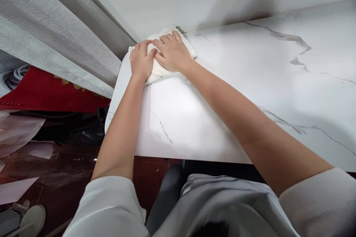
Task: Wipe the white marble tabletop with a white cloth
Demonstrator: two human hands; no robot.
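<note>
A white cloth (pixel 158 70) lies spread on the marble-patterned tabletop (pixel 172 118), at its far left corner close to the wall. My left hand (pixel 141 59) rests on the left part of the cloth, fingers stretched forward. Beside it, my right hand (pixel 175 52) presses flat on the cloth's middle with its fingers spread. The two thumbs nearly meet between the hands. Both palms face down and hide much of the cloth under them.
A white wall (pixel 172 0) runs along the table's back edge. Grey curtains (pixel 61 26) hang at the left end. Past the left edge lie a red cloth (pixel 47 89) and pale sheets (pixel 19 133) above a dark red floor (pixel 63 177).
</note>
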